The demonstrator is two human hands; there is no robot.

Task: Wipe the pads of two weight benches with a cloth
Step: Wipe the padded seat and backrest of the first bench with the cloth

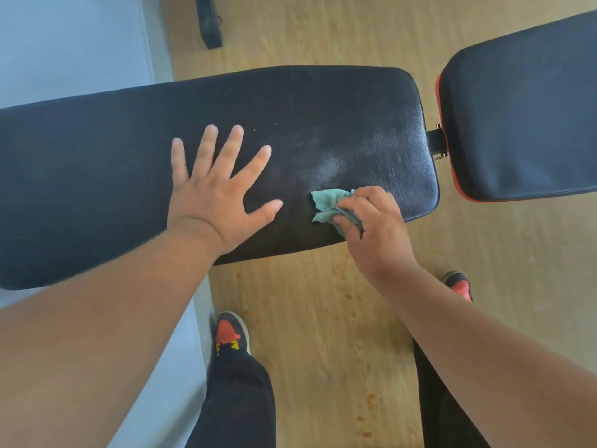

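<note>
Wooden floor (339,334) underfoot, pale grey strip (64,43) along the left.
Long black bench pad (129,163) across the view from the left edge to right of centre; sheen and faint smears near its right end.
Second black pad (523,118), red-edged, just beyond that end, apart from it; black bracket (436,140) in the gap between the two.
Dark trouser legs (239,399) below, on the floor.
Black equipment foot (210,24) on the floor at top, behind the long pad.
Left hand (216,195) flat on the long pad near its middle, fingers straight and spread, holding nothing.
Right hand (371,227) at the pad's near edge toward the right end, fingers curled round a teal cloth (329,205), bunched and pressed onto the pad surface.
Hands apart, cloth between them.
Red and grey shoes (231,331), one below each arm.
</note>
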